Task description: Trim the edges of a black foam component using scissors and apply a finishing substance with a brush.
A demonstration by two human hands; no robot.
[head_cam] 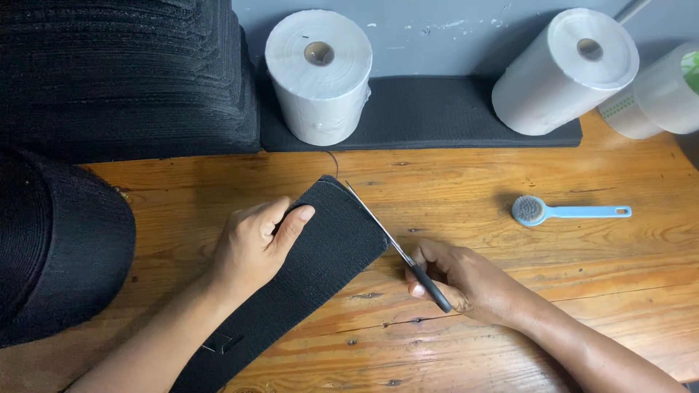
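A long black knitted fabric strip (320, 262) lies diagonally on the wooden table (553, 262). My left hand (255, 244) presses on it near its upper end, thumb stretched across the cloth. My right hand (462, 280) grips black-handled scissors (397, 247). Their thin blades run along the strip's right edge up toward its top corner, where a loose thread curls away.
A tall stack of black fabric pieces (124, 73) fills the back left, and another black pile (51, 247) sits at the left edge. Two white rolls (319, 76) (564, 69) stand on a black mat (429, 113). A small blue-handled brush (553, 211) lies to the right.
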